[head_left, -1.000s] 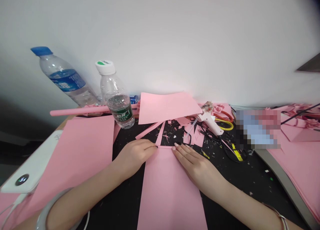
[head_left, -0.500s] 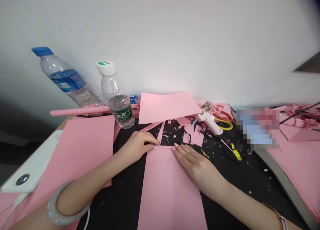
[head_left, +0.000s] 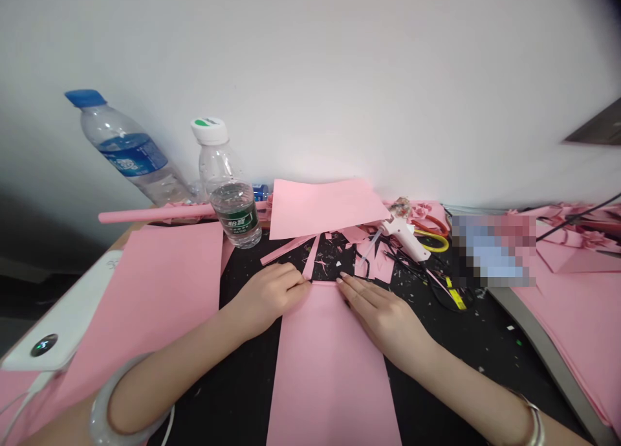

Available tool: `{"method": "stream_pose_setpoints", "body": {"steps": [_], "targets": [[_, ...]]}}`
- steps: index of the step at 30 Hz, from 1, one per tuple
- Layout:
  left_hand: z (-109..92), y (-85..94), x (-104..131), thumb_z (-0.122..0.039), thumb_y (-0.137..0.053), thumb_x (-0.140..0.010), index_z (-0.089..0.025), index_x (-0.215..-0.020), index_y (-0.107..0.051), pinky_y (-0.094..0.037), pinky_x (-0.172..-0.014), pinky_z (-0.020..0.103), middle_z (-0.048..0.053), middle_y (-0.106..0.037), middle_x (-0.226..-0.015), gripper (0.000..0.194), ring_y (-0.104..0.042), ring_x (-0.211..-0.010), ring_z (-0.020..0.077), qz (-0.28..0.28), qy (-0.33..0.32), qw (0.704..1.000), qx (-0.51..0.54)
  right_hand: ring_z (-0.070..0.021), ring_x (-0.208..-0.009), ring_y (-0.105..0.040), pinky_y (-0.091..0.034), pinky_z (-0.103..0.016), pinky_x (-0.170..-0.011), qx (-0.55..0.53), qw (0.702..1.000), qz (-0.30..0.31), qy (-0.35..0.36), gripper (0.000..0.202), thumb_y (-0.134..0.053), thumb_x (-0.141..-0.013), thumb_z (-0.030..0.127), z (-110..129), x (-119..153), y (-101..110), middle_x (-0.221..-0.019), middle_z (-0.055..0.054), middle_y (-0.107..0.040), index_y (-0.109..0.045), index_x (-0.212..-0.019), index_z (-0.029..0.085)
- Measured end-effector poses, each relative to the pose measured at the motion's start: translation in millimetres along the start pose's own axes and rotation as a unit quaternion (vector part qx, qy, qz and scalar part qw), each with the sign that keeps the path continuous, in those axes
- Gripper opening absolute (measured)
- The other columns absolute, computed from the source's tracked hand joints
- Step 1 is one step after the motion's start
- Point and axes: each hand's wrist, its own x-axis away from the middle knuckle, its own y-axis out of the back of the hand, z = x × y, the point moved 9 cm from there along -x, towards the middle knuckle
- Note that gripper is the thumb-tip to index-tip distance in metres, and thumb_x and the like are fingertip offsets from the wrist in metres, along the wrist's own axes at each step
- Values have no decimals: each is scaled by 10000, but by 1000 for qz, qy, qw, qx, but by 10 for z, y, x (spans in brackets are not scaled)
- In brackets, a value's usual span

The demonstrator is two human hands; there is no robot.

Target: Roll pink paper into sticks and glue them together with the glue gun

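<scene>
A long pink sheet of paper (head_left: 334, 375) lies in front of me on the black surface, its far edge turned into a thin roll (head_left: 325, 283). At the left end of that roll, my left hand (head_left: 272, 297) has its fingers curled closed on the paper edge; the fingertips are partly hidden. My right hand (head_left: 383, 310) rests flat at the right end, its fingers stretched out and pressing on the paper. Just beyond the roll lie narrow pink paper strips (head_left: 312, 258). A white glue gun (head_left: 406, 237) lies behind my right hand.
A water bottle (head_left: 237, 219) and a blue-capped bottle (head_left: 130, 155) stand at the back left. Another pink sheet (head_left: 169, 290) and a white power bank (head_left: 63, 316) lie left. Behind are a raised pink sheet (head_left: 325, 210) and yellow-handled scissors (head_left: 436, 242); stacked pink paper (head_left: 582, 329) is right.
My left fingers have curled in more and shifted slightly right along the roll. My right hand keeps nearly the same place. The view has moved a little.
</scene>
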Motion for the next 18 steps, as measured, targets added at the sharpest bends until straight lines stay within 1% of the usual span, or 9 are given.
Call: {"method": "stream_pose_setpoints", "body": {"steps": [4, 7, 9, 14, 16, 18], "targets": [[-16, -13, 5, -122, -418, -918, -117, -834, -641, -460, -646, 275, 65, -626, -757, 238, -534, -747, 163, 5, -8, 1000, -18, -228, -954, -598, -520, -372, -854, 10, 999, -31, -5, 246, -440, -898, 122, -36, -141, 34, -1031, -123, -666, -647, -1031, 100], [-16, -24, 7, -126, -422, -917, -123, -851, -637, -456, -651, 280, 60, -621, -759, 225, -534, -750, 163, 7, -8, 1000, -26, -217, -833, -573, -522, -365, -770, 4, 1000, -23, -6, 227, -443, -898, 130, -43, -237, 2, -895, -114, -656, -665, -936, 102], [-15, -25, 5, -126, -428, -915, -125, -856, -634, -453, -652, 282, 58, -619, -761, 214, -536, -753, 165, 6, -3, 999, -31, -211, -797, -552, -516, -356, -738, 5, 1000, -22, 2, 236, -433, -901, 129, -28, -263, -4, -860, -116, -645, -667, -904, 99], [-38, -33, -11, -123, -425, -911, -138, -898, -630, -442, -631, 296, 38, -600, -728, 207, -528, -712, 165, 11, 11, 998, -63, -204, -790, -555, -520, -357, -740, 30, 999, -28, 29, 260, -408, -906, 116, 37, -244, 24, -884, -119, -653, -667, -895, 107], [-72, -27, -18, -117, -427, -908, -136, -901, -629, -450, -637, 305, 40, -602, -728, 203, -540, -717, 172, 14, 11, 997, -69, -215, -850, -581, -531, -364, -773, 32, 998, -31, 35, 250, -415, -899, 101, 65, -225, 42, -959, -131, -662, -665, -921, 95], [-104, -24, -11, -94, -421, -901, -130, -902, -624, -469, -673, 318, 54, -617, -763, 207, -562, -764, 186, 21, 19, 998, -63, -233, -959, -593, -535, -367, -829, 25, 998, -30, 40, 244, -427, -890, 89, 90, -198, 58, -1055, -149, -656, -655, -976, 75]]}}
